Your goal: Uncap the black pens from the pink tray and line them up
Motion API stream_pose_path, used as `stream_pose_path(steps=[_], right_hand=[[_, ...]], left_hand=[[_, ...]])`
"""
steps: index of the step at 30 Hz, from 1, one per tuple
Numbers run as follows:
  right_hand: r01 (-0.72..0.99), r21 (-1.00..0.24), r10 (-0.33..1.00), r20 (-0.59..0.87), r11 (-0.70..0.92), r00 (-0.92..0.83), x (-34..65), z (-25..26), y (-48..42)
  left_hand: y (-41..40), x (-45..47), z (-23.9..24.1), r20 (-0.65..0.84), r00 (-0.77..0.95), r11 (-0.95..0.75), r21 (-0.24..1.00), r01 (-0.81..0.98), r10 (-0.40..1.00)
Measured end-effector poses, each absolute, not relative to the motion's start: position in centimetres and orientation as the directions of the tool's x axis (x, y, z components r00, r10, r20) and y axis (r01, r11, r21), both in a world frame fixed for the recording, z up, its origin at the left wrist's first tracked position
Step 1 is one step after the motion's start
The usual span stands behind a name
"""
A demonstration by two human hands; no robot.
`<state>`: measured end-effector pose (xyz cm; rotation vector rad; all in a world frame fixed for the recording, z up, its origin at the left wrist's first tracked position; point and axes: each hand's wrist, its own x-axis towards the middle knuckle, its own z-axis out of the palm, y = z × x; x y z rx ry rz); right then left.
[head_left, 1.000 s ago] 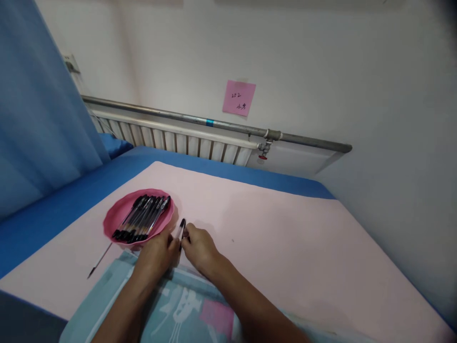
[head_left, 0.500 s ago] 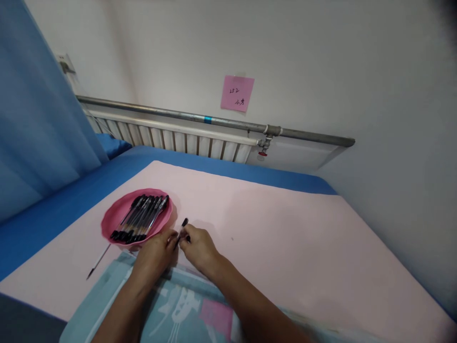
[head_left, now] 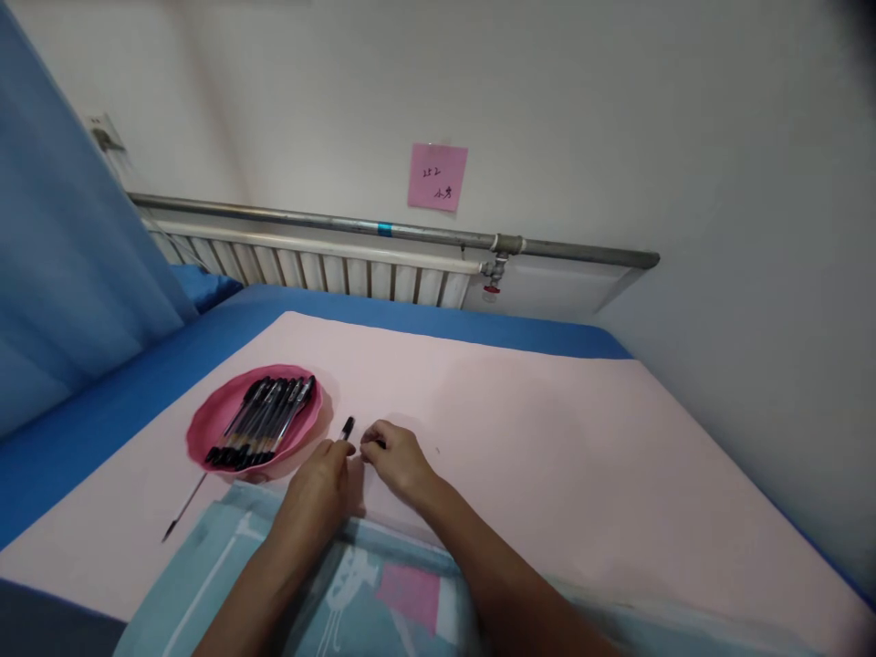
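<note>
My left hand (head_left: pixel 318 488) is closed around a pen (head_left: pixel 348 427), whose black end sticks up past my fingers; the rest of it is hidden in the grip. Just to the right, my right hand (head_left: pixel 401 465) pinches a small black piece (head_left: pixel 380 444) that looks like a pen cap, mostly covered by the fingers. A narrow gap separates the two hands. Left of them, a pink scalloped dish (head_left: pixel 198 424) holds several clear-barrelled pens (head_left: pixel 264 424) with black caps, lying side by side. One thin pen refill (head_left: pixel 183 509) with a dark tip lies by the dish's near edge.
A pale pink sheet (head_left: pixel 520 456) covers the blue bed surface (head_left: pixel 438 315). Light blue patterned cloth (head_left: pixel 225 547) lies under my forearms. Behind are a radiator (head_left: pixel 307 269), a metal pipe (head_left: pixel 287 219) and a pink note (head_left: pixel 438 178). A blue curtain (head_left: pixel 68 228) hangs at left.
My hands have drawn apart from where they met at the pen. The pen stays in my left hand, and the right holds the small black piece. The view has shifted slightly.
</note>
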<state>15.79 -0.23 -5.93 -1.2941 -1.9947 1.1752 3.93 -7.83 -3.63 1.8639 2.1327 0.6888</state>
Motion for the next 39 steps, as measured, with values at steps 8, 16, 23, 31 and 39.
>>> stream_pose_path(steps=[8,16,23,31,39], right_hand=[[0.495,-0.850,0.892,-0.069,0.183,-0.448,16.1,-5.5,-0.4],[0.518,-0.829,0.893,-0.053,0.210,-0.447,16.5,-4.8,-0.5],[0.533,-0.790,0.868,-0.005,0.301,-0.497,16.5,-4.6,-1.2],[0.520,-0.771,0.850,0.052,0.368,-0.524,15.8,-4.9,-1.3],[0.510,-0.799,0.883,0.054,0.317,-0.466,14.9,-5.8,-1.2]], left_hand=[[-8.0,3.4,-3.1,0.050,-0.143,0.101,0.493,0.864,0.988],[-9.9,1.2,-2.8,0.150,-0.367,0.228,0.558,0.798,0.918],[-10.8,1.1,-4.6,0.149,-0.347,0.213,0.553,0.806,0.926],[-10.9,1.0,-5.3,0.181,-0.291,0.158,0.524,0.837,0.940],[-10.9,1.4,-5.2,0.144,-0.312,0.201,0.508,0.837,0.939]])
